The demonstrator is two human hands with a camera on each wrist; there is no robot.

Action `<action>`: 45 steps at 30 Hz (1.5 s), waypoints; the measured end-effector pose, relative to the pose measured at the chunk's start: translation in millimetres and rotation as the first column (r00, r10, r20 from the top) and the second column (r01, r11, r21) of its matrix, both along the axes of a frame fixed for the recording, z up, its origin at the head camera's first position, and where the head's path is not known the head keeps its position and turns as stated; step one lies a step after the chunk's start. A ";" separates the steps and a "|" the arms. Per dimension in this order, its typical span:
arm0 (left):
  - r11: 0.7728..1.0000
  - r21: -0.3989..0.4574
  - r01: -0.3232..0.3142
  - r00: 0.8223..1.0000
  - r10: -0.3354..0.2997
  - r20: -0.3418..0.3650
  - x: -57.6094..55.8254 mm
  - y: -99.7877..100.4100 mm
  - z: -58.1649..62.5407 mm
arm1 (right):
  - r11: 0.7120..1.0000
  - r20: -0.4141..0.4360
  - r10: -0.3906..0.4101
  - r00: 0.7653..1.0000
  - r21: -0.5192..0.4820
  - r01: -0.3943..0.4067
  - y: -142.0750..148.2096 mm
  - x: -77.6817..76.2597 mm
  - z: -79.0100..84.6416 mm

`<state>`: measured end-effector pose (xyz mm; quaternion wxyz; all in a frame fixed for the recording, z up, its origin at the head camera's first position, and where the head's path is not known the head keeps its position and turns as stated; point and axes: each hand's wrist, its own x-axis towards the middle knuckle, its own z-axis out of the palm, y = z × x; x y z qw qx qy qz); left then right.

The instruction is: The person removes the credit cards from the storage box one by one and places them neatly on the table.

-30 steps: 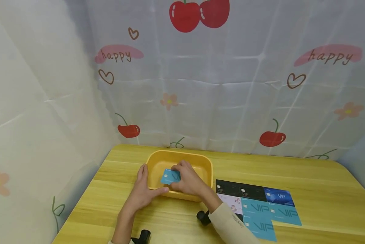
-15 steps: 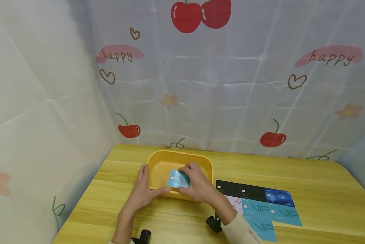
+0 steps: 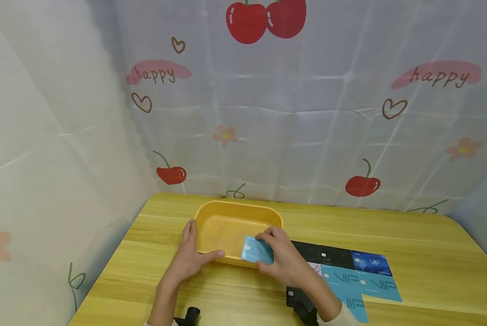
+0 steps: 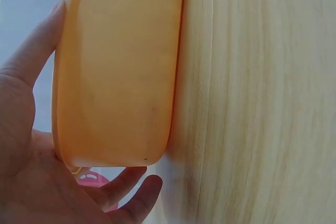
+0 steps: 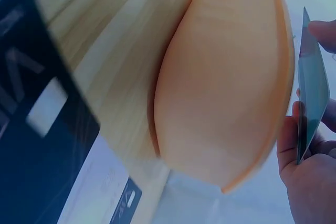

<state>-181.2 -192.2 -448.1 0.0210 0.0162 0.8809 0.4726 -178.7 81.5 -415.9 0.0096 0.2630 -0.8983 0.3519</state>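
Observation:
My right hand (image 3: 287, 259) pinches a light-blue VIP card (image 3: 254, 249) between thumb and fingers. In the head view the card overlaps the front right rim of a yellow plastic basin (image 3: 239, 203); the right wrist view shows the card (image 5: 314, 85) tilted, nearly edge-on, outside the basin's rim. My left hand (image 3: 191, 256) holds the basin's front left corner. Its thumb lies along the front rim and its fingers go round the left side. The basin's inside shows no other card, though its right front part is hidden by my right hand.
To the right, cards lie in rows: black cards (image 3: 336, 256), a dark-blue VIP card (image 3: 371, 262), several light-blue VIP cards (image 3: 378, 286), and a white floral card (image 3: 316, 268) partly covered by my right arm. A cherry-printed curtain (image 3: 292, 149) hangs behind the wooden table (image 3: 431, 253).
My right hand has carried the light-blue card rightward and toward me, from over the basin's middle to its front right rim. The left hand and the basin have stayed in place.

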 end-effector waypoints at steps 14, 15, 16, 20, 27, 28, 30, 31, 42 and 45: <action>1.000 0.018 0.001 1.000 -0.002 0.011 1.1 -3.8 0.5 | 0.997 -0.046 -0.030 0.998 0.071 0.033 45.4 25.4 -1.2; 1.000 0.017 0.003 1.000 -0.003 0.008 1.0 -4.2 0.3 | 0.996 -0.048 -0.031 0.998 0.080 0.035 48.5 27.2 -1.1; 1.000 0.018 0.004 1.000 -0.004 0.004 0.8 -4.5 0.1 | 0.995 -0.053 -0.032 0.998 0.090 0.037 51.6 29.2 -1.1; 1.000 0.017 0.007 1.000 -0.007 -0.002 -0.1 -4.8 -0.8 | 0.993 -0.059 -0.036 0.998 0.112 0.043 64.3 37.3 -0.5; 1.000 0.018 0.005 1.000 -0.006 0.004 -0.2 -3.9 0.0 | 0.979 0.071 -0.105 0.992 0.184 0.090 91.0 50.1 2.6; 1.000 0.016 0.007 1.000 -0.007 0.004 -0.3 -4.0 0.2 | 0.976 0.091 -0.113 0.989 0.199 0.093 95.7 51.7 1.4; 1.000 0.018 0.007 1.000 -0.008 0.002 -0.7 -4.4 0.0 | 0.970 0.116 -0.116 0.987 0.226 0.087 105.5 54.6 -2.4; 1.000 0.019 0.008 1.000 -0.009 0.001 -0.8 -4.6 0.0 | 0.969 0.125 -0.110 0.986 0.236 0.078 110.8 55.8 -4.7; 1.000 0.013 0.009 1.000 -0.009 0.009 -0.7 -8.9 0.5 | 0.955 -0.007 0.024 1.000 0.295 -0.021 171.2 72.6 -46.1; 1.000 0.011 0.008 1.000 -0.009 0.009 -1.4 -11.7 -0.1 | 0.962 -0.135 0.050 0.990 0.274 -0.011 185.7 76.6 -59.8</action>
